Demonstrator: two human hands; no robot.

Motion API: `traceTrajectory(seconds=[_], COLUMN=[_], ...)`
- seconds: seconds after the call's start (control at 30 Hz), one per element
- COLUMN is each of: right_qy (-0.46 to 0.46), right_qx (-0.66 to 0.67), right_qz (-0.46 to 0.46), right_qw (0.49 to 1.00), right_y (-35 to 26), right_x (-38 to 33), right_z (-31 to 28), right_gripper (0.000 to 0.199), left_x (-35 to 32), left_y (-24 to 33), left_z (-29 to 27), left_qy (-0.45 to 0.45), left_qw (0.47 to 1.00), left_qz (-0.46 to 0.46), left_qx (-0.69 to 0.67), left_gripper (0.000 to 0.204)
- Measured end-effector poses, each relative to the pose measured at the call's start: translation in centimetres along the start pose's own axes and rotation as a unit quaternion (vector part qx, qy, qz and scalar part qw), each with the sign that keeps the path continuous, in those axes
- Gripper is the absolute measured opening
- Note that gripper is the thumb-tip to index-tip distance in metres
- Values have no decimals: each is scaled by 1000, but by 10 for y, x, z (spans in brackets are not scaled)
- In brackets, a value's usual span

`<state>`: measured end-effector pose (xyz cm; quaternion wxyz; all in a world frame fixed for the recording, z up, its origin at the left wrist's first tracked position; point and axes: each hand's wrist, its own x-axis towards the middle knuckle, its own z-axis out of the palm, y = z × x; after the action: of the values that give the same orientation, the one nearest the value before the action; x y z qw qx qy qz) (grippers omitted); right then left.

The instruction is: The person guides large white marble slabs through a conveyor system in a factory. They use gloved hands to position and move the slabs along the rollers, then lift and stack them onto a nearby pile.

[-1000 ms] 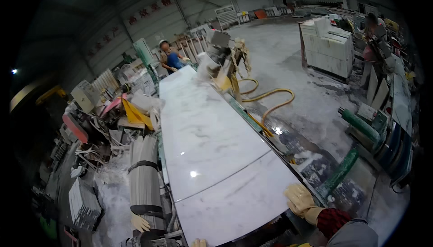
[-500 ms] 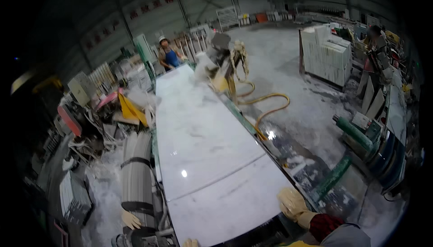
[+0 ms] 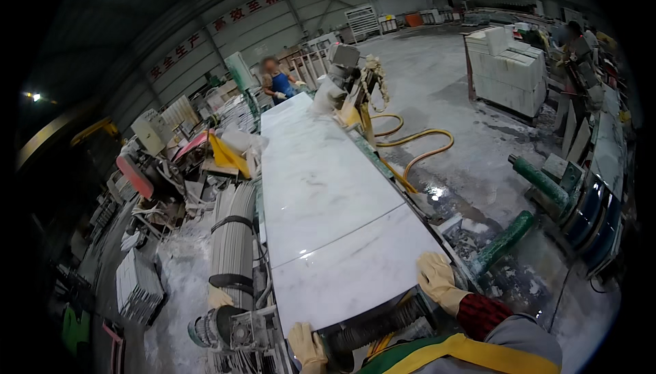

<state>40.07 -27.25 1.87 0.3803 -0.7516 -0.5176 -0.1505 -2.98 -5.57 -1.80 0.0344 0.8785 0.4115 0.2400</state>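
Two white stone slabs with faint grey veins lie end to end on a long machine bed, a thin seam between them. The near slab (image 3: pixel 362 265) ends just before me; the far slab (image 3: pixel 321 169) runs away up the bed. My left hand (image 3: pixel 307 347), in a cream glove, grips the near slab's left corner. At its right corner my right hand (image 3: pixel 441 284), gloved alike under a red-and-black cuff, holds the edge with its fingers over the top. Below the slab's near edge a dark ribbed roller (image 3: pixel 376 325) shows.
A loose cream glove (image 3: pixel 219 297) lies by the motor (image 3: pixel 236 329) at left. Beside the bed stands a bundle of strips (image 3: pixel 232 244). A person in a blue apron (image 3: pixel 280 84) stands at the far end. A yellow hose (image 3: pixel 437 133) and stacked slabs (image 3: pixel 509 77) are at right.
The view has shifted, so the scene sits further right and the near slab's end shows more. My left hand has come into fuller view at the corner; the right stays at its corner.
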Motion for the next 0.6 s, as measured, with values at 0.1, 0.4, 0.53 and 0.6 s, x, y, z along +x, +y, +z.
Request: traceTrajectory(seconds=[0.1, 0.4, 0.53, 0.6], right_qy=[-41, -477, -321, -256], right_qx=[75, 412, 737, 689], right_qz=[-23, 267, 439, 576], right_qw=[996, 729, 402, 357], right_y=[-40, -89, -32, -98], right_x=[-15, -43, -98, -67], right_z=[-14, 6, 115, 101], right_gripper=[24, 51, 71, 63], left_x=[-24, -54, -43, -81], left_y=[2, 38, 45, 35], left_z=[-3, -50, -39, -48], left_qy=[-16, -71, -39, -102], left_qw=[1000, 997, 999, 991], left_qz=[4, -19, 36, -51], left_qx=[18, -22, -10, -72], left_gripper=[57, 55, 49, 59])
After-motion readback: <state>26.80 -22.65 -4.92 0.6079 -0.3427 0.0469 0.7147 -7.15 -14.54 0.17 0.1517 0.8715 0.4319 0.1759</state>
